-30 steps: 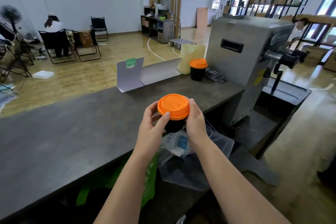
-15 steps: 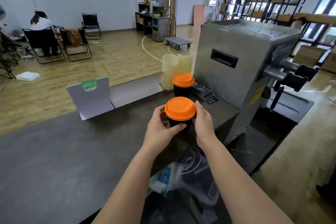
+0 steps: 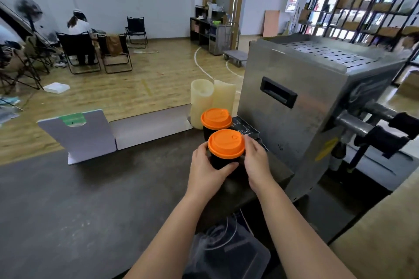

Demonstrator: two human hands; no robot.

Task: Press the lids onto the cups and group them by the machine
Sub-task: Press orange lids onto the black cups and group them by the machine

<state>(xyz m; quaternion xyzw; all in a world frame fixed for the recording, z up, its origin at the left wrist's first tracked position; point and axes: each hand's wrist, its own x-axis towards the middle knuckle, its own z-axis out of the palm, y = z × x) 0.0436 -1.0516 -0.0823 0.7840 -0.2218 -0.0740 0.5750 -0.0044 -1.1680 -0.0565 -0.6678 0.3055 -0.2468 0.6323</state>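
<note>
A black cup with an orange lid (image 3: 226, 146) sits between both my hands, low over or on the dark counter (image 3: 90, 199). My left hand (image 3: 207, 171) wraps round its left side, thumb across the front. My right hand (image 3: 256, 161) holds its right side with curled fingers. Just behind it stands a second black cup with an orange lid (image 3: 216, 118), close beside the steel machine (image 3: 306, 102).
Two tall cream cylinders (image 3: 210, 97) stand behind the cups. A folded grey card (image 3: 90, 133) lies along the counter's far edge at left. Clear plastic bags (image 3: 226, 251) sit below the counter's near edge. The machine's dark handles (image 3: 385, 133) stick out at right.
Both hands have carried the lidded cup forward across the counter, from near its front edge to just in front of the second cup by the machine.
</note>
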